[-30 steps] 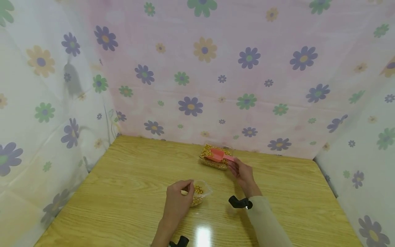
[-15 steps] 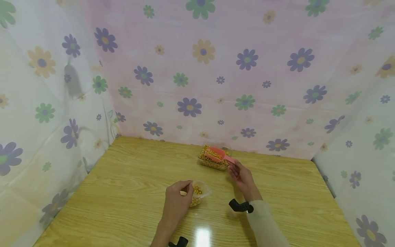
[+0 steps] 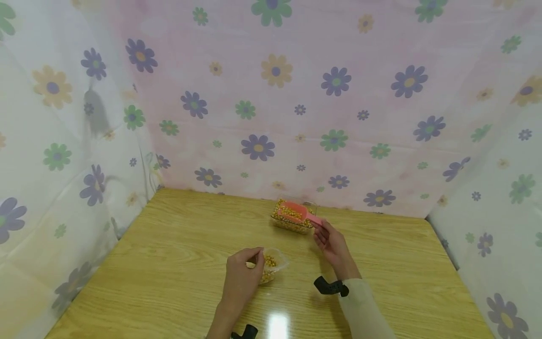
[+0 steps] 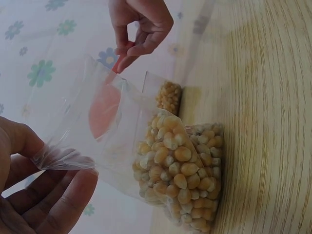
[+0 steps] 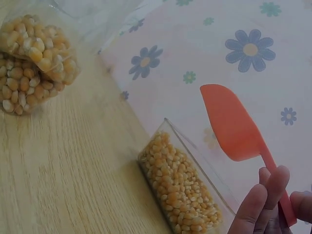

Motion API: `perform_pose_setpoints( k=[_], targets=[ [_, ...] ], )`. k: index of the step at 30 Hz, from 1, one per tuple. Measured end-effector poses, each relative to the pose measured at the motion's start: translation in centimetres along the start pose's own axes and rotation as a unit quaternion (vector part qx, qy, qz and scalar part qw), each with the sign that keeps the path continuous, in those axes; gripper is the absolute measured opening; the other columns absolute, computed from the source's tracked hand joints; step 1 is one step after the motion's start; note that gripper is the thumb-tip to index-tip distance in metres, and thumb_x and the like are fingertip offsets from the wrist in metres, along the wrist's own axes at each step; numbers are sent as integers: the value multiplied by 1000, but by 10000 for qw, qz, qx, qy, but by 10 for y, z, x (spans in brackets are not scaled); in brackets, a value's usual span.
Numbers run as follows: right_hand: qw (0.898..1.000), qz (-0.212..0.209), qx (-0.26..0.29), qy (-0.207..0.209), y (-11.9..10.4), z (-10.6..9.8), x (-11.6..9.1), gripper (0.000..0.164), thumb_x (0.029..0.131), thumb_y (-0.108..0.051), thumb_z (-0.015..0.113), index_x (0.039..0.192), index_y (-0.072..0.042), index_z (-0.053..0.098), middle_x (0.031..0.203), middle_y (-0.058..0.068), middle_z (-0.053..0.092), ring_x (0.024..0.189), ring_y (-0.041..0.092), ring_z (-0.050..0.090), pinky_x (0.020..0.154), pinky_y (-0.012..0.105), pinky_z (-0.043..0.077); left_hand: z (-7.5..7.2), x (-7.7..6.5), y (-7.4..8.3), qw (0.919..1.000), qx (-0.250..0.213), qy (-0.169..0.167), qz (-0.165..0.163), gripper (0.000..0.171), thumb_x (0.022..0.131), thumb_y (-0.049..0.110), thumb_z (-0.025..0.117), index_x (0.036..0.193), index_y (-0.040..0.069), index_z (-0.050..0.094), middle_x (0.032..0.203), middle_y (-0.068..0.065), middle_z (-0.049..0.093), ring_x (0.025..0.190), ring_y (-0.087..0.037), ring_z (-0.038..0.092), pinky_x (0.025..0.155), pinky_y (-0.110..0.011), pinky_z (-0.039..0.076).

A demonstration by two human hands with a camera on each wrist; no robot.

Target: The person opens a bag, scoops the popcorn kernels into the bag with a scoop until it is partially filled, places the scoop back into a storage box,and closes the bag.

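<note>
My left hand pinches the rim of a clear plastic bag that stands on the table with corn kernels in its lower part. In my right hand is the handle of a red-orange scoop. From the head view, kernels lie in the scoop's bowl. It hovers over a clear rectangular container, apart from the kernels inside, as the right wrist view shows. The container sits beyond the bag, near the table's back edge.
The wood-grain table is bounded by flower-printed cloth at the back and both sides. A black wrist mount sits on the right wrist, and another black mount is by the left.
The scoop has risen out of the container's kernels and levelled, now loaded with corn. My left hand keeps its pinch on the bag with little movement.
</note>
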State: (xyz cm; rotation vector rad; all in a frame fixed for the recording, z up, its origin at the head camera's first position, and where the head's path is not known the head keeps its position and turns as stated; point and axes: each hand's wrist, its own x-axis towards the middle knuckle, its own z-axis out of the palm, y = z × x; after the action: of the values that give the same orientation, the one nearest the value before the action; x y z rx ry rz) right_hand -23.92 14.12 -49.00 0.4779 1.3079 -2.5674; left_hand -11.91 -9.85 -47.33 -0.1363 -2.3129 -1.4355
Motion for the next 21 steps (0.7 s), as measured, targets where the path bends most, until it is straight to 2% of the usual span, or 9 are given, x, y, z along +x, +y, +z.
perform_pose_setpoints(
  k=[6,14,21],
  targets=[
    [10000,-28,-43,-77,3,0,-8,32,110,-25,46,93,-16,72,83,-4,76,71,4,64,74,20,56,1,0,-1,10000,-26,44,81,15,94,-3,67,103,-3,78,83,-11,75,73,-14,69,56,-19,55],
    [9999,-49,-28,-98,8,2,-20,31,110,-27,46,95,-17,72,86,-4,78,71,4,64,73,20,56,0,1,0,9999,-106,-33,-106,15,96,1,66,103,-1,79,85,-11,75,75,-14,70,59,-20,56],
    [9996,-79,-94,-260,8,6,-30,34,110,-27,46,94,-18,74,88,-4,78,70,3,64,72,19,55,0,1,-1,9998,-159,-24,-107,15,95,0,67,103,2,80,84,-9,75,75,-13,69,60,-21,56]
  ],
)
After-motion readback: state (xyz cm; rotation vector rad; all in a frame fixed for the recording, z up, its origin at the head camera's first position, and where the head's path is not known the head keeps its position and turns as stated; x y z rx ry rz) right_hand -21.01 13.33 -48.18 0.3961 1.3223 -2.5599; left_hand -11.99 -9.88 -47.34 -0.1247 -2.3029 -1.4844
